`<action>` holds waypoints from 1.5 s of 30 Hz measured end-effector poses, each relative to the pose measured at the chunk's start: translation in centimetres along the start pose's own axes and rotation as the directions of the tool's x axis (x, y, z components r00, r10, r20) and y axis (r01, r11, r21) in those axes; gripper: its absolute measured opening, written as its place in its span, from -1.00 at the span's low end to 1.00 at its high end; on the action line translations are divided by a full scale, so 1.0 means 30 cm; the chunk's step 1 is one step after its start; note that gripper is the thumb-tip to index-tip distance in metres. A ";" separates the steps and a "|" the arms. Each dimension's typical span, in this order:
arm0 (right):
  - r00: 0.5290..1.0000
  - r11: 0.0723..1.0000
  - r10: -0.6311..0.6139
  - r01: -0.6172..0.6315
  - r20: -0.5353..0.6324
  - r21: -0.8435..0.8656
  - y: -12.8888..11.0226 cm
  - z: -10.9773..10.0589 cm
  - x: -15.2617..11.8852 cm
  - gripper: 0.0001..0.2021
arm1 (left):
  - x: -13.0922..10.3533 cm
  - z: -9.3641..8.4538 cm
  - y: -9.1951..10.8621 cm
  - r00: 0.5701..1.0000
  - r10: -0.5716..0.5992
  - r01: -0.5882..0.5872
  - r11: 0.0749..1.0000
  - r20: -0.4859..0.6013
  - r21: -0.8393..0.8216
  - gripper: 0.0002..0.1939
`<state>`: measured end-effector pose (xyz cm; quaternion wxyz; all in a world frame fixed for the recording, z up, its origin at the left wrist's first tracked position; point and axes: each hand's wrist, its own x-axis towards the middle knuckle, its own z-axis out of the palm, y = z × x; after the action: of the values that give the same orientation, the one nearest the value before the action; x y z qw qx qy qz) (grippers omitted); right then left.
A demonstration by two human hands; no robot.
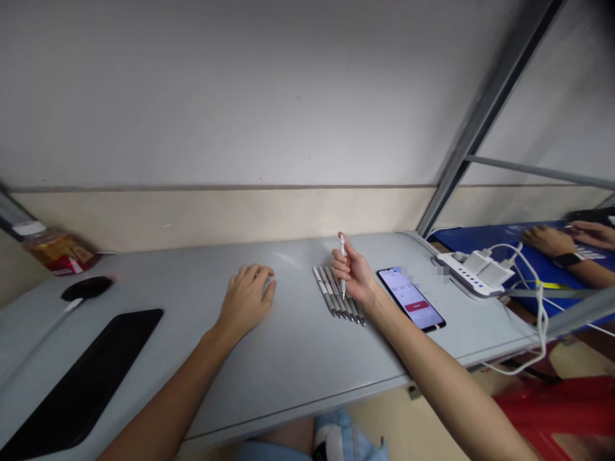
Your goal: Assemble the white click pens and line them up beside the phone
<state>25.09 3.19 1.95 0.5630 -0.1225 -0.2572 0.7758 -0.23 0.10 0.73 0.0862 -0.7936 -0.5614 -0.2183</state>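
Observation:
My right hand (352, 269) is closed around a white and grey click pen (343, 262), thumb up at its top end and the tip pointing down. Beneath and beside that hand, several similar pens (331, 296) lie side by side in a row on the grey table (288, 355); the hand covers part of the row. To the left, my left hand (248, 294) rests on the tabletop with its fingers loosely bent and the thumb apart, holding nothing.
Right of the pens lies a phone (412, 299) with a lit timer screen. Behind it sits a white power strip (473, 275) with plugs and cables. At left are a bottle (57, 251), a black puck-like device (87, 288) and a black slab (86, 384). Another person's hands (550, 241) show far right.

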 end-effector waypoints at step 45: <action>0.973 -0.013 -0.134 0.186 0.186 -0.982 0.113 0.003 -0.022 -0.59 | -0.011 -0.029 0.006 0.913 -0.293 0.226 0.943 0.285 0.245 -0.66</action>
<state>22.51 1.74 0.15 0.3929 -0.4378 -0.7500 0.3023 -0.38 -0.56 1.38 0.0470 -0.7230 -0.6883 -0.0377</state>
